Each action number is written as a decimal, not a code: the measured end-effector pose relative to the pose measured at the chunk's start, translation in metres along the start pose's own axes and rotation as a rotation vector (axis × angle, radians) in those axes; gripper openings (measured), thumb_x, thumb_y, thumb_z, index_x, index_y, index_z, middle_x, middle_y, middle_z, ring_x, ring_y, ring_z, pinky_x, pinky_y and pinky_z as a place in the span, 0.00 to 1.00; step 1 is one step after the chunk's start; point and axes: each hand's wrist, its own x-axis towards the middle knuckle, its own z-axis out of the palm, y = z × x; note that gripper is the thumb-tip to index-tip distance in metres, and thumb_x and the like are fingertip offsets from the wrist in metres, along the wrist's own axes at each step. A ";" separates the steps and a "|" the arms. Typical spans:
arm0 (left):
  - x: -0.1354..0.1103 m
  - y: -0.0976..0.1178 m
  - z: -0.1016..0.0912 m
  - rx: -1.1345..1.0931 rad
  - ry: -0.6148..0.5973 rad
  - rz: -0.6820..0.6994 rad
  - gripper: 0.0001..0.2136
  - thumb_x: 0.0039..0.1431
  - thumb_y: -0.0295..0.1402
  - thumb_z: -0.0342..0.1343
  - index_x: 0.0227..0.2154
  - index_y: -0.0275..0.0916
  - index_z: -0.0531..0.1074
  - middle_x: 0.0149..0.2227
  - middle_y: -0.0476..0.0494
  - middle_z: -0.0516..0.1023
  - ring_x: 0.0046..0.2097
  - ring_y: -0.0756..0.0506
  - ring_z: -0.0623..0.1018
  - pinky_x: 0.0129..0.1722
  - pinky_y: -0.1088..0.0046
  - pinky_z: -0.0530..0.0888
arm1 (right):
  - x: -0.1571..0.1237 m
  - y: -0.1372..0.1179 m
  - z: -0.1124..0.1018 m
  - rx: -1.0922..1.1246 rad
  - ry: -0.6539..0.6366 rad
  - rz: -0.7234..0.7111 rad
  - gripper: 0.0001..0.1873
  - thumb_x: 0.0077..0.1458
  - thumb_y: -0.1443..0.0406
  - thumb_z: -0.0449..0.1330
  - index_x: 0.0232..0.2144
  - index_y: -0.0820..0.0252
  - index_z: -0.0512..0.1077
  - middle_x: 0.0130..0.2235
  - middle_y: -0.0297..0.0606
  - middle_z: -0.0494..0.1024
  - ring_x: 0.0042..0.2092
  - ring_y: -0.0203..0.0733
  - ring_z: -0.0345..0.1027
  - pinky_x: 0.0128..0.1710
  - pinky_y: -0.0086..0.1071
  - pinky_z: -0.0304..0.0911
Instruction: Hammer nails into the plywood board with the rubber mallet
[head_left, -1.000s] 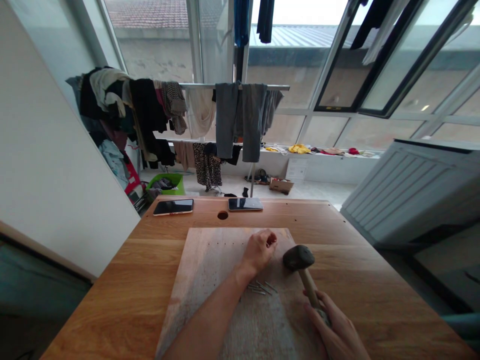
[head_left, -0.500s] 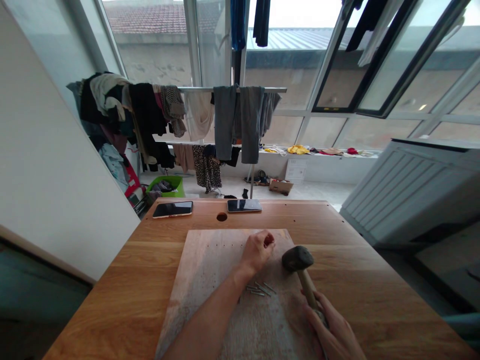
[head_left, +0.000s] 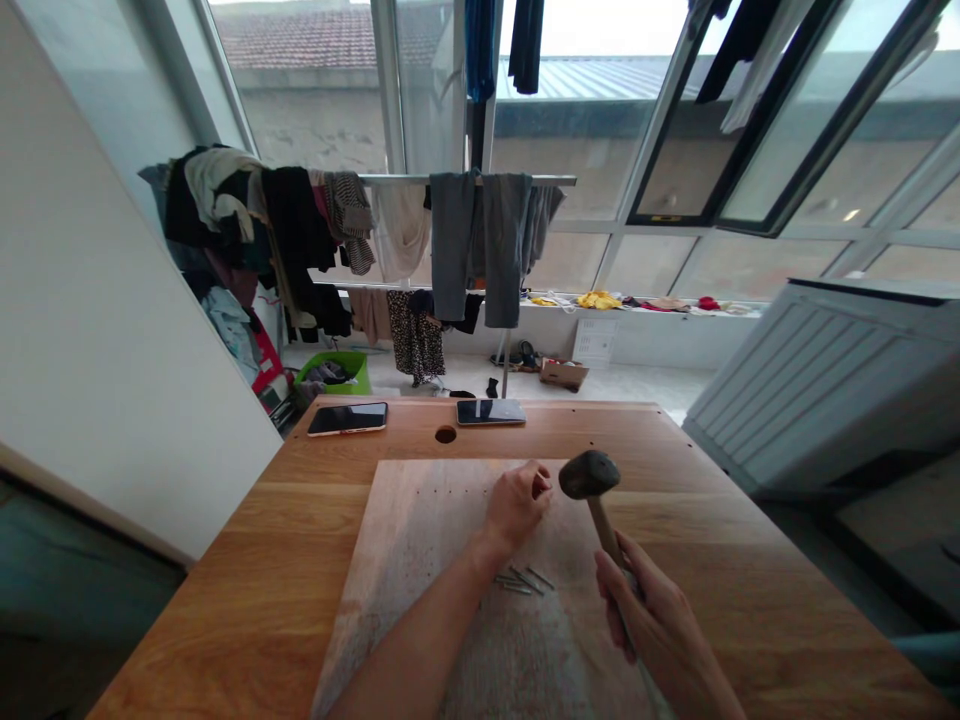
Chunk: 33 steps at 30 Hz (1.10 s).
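Note:
My right hand [head_left: 646, 600] is wrapped round the wooden handle of a hammer [head_left: 590, 474]. Its dark, blocky head is raised over the right edge of a worn wooden board [head_left: 405, 540]. Near the board's far right corner, my left hand [head_left: 519, 503] rests with thumb and fingers pinched together; whatever is between the fingertips is too small or hidden to make out. Several loose nails [head_left: 529, 580] lie in a small heap on the board, just right of my left forearm. Small dark dots [head_left: 446, 491] run in a row across the board's far part.
The board lies on a wooden table [head_left: 247, 570]. At the table's far edge are a black phone [head_left: 347, 419] and a second phone [head_left: 491, 412], with a round hole [head_left: 445, 435] between them. Beyond stand a clothes rack [head_left: 555, 181] and a green basket [head_left: 360, 372].
My right hand has lifted the hammer, its head rising and shifting slightly left. My left hand keeps its pinch in nearly the same place, and the nails lie as before.

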 end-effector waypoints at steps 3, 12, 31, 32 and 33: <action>-0.001 0.000 0.001 -0.020 0.015 0.017 0.14 0.53 0.23 0.57 0.43 0.40 0.73 0.32 0.49 0.80 0.33 0.49 0.78 0.37 0.75 0.73 | 0.006 -0.008 0.004 -0.044 -0.003 -0.001 0.31 0.57 0.44 0.50 0.53 0.58 0.64 0.20 0.23 0.66 0.15 0.34 0.60 0.13 0.27 0.57; -0.002 0.003 -0.003 -0.016 0.001 0.021 0.18 0.53 0.23 0.56 0.47 0.43 0.71 0.32 0.51 0.79 0.34 0.48 0.78 0.37 0.74 0.73 | 0.010 -0.016 0.006 -0.206 0.031 -0.007 0.35 0.56 0.44 0.48 0.56 0.63 0.65 0.14 0.23 0.64 0.16 0.38 0.64 0.16 0.28 0.59; -0.041 0.066 -0.057 0.722 -0.646 0.439 0.15 0.51 0.41 0.62 0.36 0.34 0.76 0.43 0.34 0.74 0.45 0.35 0.75 0.40 0.62 0.72 | -0.003 0.028 -0.002 -0.108 0.059 0.066 0.37 0.53 0.43 0.51 0.56 0.61 0.68 0.18 0.29 0.72 0.19 0.42 0.68 0.20 0.30 0.61; -0.045 0.069 -0.054 0.769 -0.670 0.467 0.14 0.52 0.40 0.62 0.35 0.33 0.76 0.43 0.32 0.74 0.45 0.35 0.75 0.40 0.61 0.72 | -0.002 0.029 -0.001 -0.120 0.065 0.062 0.38 0.53 0.43 0.51 0.56 0.61 0.68 0.19 0.30 0.73 0.20 0.43 0.69 0.20 0.30 0.62; -0.049 0.072 -0.051 0.802 -0.691 0.480 0.14 0.53 0.39 0.62 0.35 0.32 0.77 0.42 0.31 0.75 0.45 0.34 0.75 0.40 0.61 0.72 | -0.001 0.030 -0.001 -0.133 0.068 0.055 0.38 0.53 0.42 0.51 0.57 0.61 0.68 0.20 0.31 0.74 0.21 0.43 0.70 0.21 0.30 0.62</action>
